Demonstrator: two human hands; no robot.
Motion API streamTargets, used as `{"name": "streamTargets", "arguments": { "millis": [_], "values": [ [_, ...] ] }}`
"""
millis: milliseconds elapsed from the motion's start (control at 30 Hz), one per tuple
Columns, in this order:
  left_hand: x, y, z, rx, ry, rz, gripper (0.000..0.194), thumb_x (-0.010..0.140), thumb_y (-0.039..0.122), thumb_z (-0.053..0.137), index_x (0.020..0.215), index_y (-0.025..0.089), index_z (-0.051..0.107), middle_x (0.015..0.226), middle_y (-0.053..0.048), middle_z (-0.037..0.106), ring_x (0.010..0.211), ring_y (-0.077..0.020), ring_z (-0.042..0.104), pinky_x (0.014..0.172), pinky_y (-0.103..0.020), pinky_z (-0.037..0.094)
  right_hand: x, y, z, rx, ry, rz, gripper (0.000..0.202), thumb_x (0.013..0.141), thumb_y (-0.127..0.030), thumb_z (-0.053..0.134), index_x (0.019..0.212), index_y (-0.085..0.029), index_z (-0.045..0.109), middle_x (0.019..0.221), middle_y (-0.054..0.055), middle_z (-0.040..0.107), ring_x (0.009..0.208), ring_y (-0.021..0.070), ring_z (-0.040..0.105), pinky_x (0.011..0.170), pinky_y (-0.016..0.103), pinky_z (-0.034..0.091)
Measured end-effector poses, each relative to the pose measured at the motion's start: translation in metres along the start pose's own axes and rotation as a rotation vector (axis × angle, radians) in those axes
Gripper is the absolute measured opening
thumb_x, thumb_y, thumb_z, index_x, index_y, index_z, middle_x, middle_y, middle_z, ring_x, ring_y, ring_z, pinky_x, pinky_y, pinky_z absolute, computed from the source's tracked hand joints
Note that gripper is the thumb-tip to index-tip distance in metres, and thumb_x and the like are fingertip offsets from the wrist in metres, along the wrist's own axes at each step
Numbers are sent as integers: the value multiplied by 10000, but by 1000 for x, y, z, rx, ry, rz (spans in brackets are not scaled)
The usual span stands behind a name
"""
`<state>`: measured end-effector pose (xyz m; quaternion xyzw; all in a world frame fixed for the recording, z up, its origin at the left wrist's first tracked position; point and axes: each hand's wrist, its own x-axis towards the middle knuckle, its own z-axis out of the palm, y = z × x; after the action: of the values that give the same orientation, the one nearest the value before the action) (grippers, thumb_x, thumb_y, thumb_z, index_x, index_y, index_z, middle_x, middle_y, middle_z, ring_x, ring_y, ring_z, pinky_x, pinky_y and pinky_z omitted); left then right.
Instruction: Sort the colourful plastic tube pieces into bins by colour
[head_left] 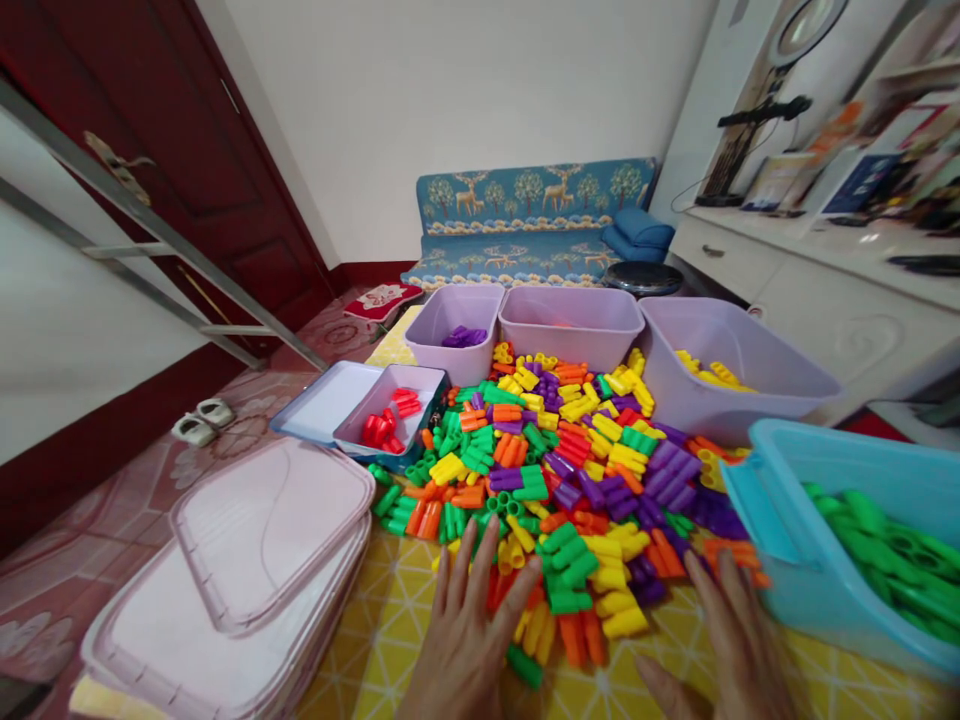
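Note:
A wide pile of plastic pieces in green, yellow, orange, red and purple covers the middle of the table. My left hand is spread with fingers apart at the pile's near left edge, over orange and yellow pieces, gripping none. My right hand is open too, its fingertips by orange pieces near the blue bin, which holds green pieces. Yellow pieces lie in the right lilac bin, purple ones in the left lilac bin. Red pieces sit in a small box; something orange shows in the middle lilac bin.
Stacked clear lids lie at the table's left side. A metal ladder leans by the red door. Behind the table are a blue patterned sofa and a black round stool. A white cabinet stands right.

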<state>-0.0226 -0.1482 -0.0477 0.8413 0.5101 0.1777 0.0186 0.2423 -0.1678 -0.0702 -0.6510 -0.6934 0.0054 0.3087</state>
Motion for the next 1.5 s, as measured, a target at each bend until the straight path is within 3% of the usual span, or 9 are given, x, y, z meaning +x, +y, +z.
{"name": "streamTargets", "arguments": {
  "millis": [133,233,433,567,733,967,1167,1300,1500],
  "values": [
    [4,8,13,4,29,54,1063,598,656,677,1474,278,208,1551,-185,111,1383,-474,151,991,-699,270,3,-6,12,-39,-47,-104,950,745,-484,614,1500,-250,86,1564,146,50,1369,487,163,921,695,386],
    [17,16,12,-57,38,47,923,715,388,653,1484,254,160,1556,-172,97,1400,-413,174,1029,-662,264,18,-27,19,79,-101,-131,832,811,-359,554,1496,-265,93,1571,112,16,1402,409,139,984,607,402],
    [53,20,2,-202,-7,36,916,660,141,584,1476,246,182,1561,-114,135,1402,-349,208,1080,-606,267,70,-56,29,320,-148,-179,773,747,-43,396,1454,-309,230,1576,-2,2,1435,274,82,1118,524,265],
    [88,7,-9,-257,-21,82,844,677,96,582,1440,283,275,1554,-75,182,1403,-303,227,1104,-535,290,116,-52,36,357,-103,-161,678,775,-70,416,1419,-253,309,1568,30,95,1433,207,137,1146,428,252],
    [145,-12,-17,-346,-47,173,894,641,286,752,1419,211,317,1520,-148,242,1381,-329,270,1099,-503,323,168,-46,50,304,-82,-157,511,775,-144,477,1284,-187,497,1501,108,285,1386,253,283,1123,448,295],
    [207,-25,-8,-458,64,260,674,663,123,676,1308,189,493,1401,-136,426,1282,-291,431,1055,-428,399,215,-46,69,329,40,-80,493,749,-180,540,1240,-134,538,1335,158,504,1280,283,429,1083,490,330],
    [206,-35,-10,-537,412,168,345,796,129,584,1128,213,626,1139,-66,634,1076,-185,574,949,-325,469,218,-41,74,484,173,-74,368,893,-399,459,1154,-174,590,1201,131,608,1147,252,534,1010,482,388],
    [200,-49,-18,-398,643,-92,178,874,210,516,968,196,668,932,-57,676,919,-181,593,863,-334,463,215,-38,74,529,251,-32,340,895,-412,473,1073,-166,626,1122,126,644,1089,245,564,985,459,405],
    [199,-56,-16,-210,449,-179,252,818,419,590,770,197,700,958,-73,640,978,-233,534,886,-396,411,213,-44,71,553,267,-72,253,887,-364,505,986,-185,654,1061,98,662,1037,222,589,961,412,430]
  ]
}}
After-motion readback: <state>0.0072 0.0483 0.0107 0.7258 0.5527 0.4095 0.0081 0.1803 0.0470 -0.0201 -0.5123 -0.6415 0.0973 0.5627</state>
